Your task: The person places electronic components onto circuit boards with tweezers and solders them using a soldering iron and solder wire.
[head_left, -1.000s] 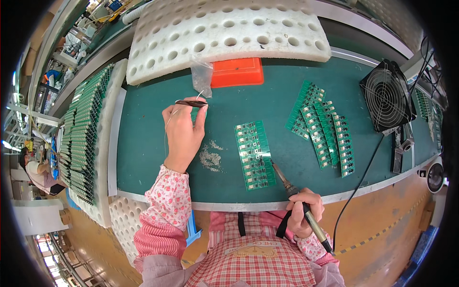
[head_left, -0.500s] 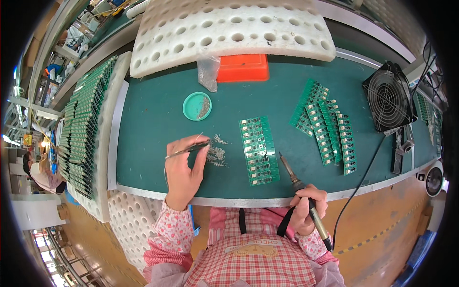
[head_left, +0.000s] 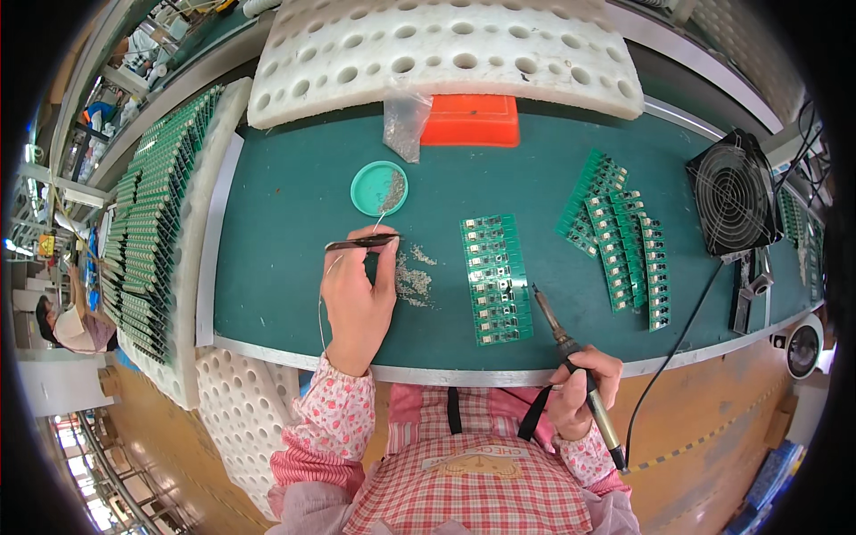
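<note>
Dark tweezers [head_left: 357,242] lie across the closed fingers of my left hand [head_left: 358,308]. A thin solder wire [head_left: 383,217] also runs through that hand, its end sticking up near the round turquoise dish [head_left: 358,193] of tiny parts. Just right of these fingers, loose tiny metallic parts [head_left: 413,285] are scattered on the mat. My right hand [head_left: 584,385] grips a soldering iron [head_left: 557,330] like a pen. The iron's tip stands close to the right edge of a green circuit board panel [head_left: 496,281] carrying rows of white and black components. Whether the tip touches anything, I cannot tell.
Several more board strips [head_left: 615,236] overlap on the right, near a black fan [head_left: 736,192]. A red box [head_left: 473,120] and a plastic bag [head_left: 406,129] sit below a white perforated foam block [head_left: 446,49]. Boards stand in rows [head_left: 165,214] at left. The iron's cord [head_left: 664,366] hangs over the edge.
My left hand, with the tweezers and wire, has moved up toward the dish. My right hand holds the iron in nearly the same place beside the panel. The whole view has shifted slightly.
</note>
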The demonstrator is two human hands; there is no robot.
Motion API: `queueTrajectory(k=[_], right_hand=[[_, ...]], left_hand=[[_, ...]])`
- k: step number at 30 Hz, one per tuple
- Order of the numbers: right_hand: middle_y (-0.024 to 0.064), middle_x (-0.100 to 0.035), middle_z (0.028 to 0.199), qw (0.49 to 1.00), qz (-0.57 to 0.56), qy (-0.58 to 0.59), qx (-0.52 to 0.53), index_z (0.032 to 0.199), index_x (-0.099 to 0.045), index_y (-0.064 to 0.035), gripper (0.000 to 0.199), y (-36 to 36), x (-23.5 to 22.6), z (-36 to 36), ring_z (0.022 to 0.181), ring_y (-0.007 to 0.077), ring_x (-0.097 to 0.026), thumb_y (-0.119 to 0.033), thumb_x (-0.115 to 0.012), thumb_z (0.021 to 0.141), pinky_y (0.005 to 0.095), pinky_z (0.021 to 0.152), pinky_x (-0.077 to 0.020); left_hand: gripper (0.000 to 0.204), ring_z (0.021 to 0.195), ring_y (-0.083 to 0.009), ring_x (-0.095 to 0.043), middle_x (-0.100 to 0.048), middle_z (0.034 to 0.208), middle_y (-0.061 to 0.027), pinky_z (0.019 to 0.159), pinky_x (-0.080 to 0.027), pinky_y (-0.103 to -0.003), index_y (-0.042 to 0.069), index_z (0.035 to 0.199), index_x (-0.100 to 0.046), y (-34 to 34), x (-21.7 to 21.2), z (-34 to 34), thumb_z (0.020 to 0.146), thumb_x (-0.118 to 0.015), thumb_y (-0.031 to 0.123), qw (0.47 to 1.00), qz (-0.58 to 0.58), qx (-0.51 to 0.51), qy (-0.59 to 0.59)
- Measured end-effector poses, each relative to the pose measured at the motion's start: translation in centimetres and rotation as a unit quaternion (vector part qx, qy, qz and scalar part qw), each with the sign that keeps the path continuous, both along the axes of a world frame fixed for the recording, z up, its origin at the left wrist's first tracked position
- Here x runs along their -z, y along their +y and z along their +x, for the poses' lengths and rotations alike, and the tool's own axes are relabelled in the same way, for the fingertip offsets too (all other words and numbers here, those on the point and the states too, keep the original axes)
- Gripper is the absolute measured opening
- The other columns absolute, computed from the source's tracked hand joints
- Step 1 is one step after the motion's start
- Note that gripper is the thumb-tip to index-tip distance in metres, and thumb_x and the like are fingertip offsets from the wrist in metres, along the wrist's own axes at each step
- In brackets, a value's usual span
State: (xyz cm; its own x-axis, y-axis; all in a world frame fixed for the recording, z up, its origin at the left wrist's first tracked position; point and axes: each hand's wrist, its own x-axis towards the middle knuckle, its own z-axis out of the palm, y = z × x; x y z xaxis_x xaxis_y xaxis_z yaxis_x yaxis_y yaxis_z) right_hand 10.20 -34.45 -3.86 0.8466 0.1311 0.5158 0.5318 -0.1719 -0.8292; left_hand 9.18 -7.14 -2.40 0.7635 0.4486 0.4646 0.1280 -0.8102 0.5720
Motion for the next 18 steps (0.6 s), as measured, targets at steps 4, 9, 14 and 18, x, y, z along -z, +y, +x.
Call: queueTrajectory(k=[4, 9, 14, 18], right_hand=[[0.0039, -0.055, 0.056, 1.0, 0.008, 0.005, 0.005, 0.101, -0.057, -0.0006, 0.024, 0.1, 0.1, 0.0, 0.049, 0.014, -0.056, -0.024, -0.061, 0.097, 0.027, 0.049, -0.0419], [0.004, -0.055, 0.055, 1.0, 0.017, 0.0, -0.011, 0.1, -0.056, -0.0001, 0.025, 0.0, 0.2, 0.1, 0.048, 0.0142, -0.054, -0.025, -0.06, 0.097, 0.0275, 0.048, -0.0414], [0.0039, -0.055, 0.055, 1.0, 0.012, 0.004, -0.012, 0.1, -0.056, 0.0002, 0.024, -0.2, 0.1, 0.1, 0.047, 0.014, -0.054, -0.023, -0.06, 0.096, 0.0275, 0.048, -0.0418], [0.0039, -0.055, 0.055, 1.0, 0.015, 0.003, -0.013, 0.1, -0.056, 0.0001, 0.023, -0.2, 0.1, 0.2, 0.047, 0.0137, -0.055, -0.022, -0.06, 0.095, 0.0271, 0.047, -0.0427]], left_hand=[[0.011, 0.085, -0.0222, -0.067, -0.072, 0.095, -0.0079, 0.081, -0.051, -0.032, 0.003, 0.102, -0.069, -0.1, 0.1, 0.5, 0.092, -0.068, 0.008, 1.0, -0.018, -0.006, 0.008], [0.008, 0.079, -0.0268, -0.063, -0.073, 0.1, -0.0069, 0.077, -0.048, -0.036, 0.001, 0.09, -0.065, -0.1, 0.3, 1.1, 0.088, -0.071, 0.006, 1.0, 0.0, 0.008, -0.011], [0.008, 0.083, -0.0267, -0.063, -0.073, 0.1, -0.0068, 0.079, -0.048, -0.035, 0.0, 0.089, -0.066, -0.3, 0.0, 1.1, 0.088, -0.072, 0.005, 1.0, -0.02, 0.004, 0.003], [0.008, 0.085, -0.0217, -0.065, -0.071, 0.1, -0.0077, 0.079, -0.051, -0.031, 0.0, 0.098, -0.069, -0.1, 0.1, 0.9, 0.092, -0.068, 0.006, 1.0, -0.003, -0.001, 0.004]])
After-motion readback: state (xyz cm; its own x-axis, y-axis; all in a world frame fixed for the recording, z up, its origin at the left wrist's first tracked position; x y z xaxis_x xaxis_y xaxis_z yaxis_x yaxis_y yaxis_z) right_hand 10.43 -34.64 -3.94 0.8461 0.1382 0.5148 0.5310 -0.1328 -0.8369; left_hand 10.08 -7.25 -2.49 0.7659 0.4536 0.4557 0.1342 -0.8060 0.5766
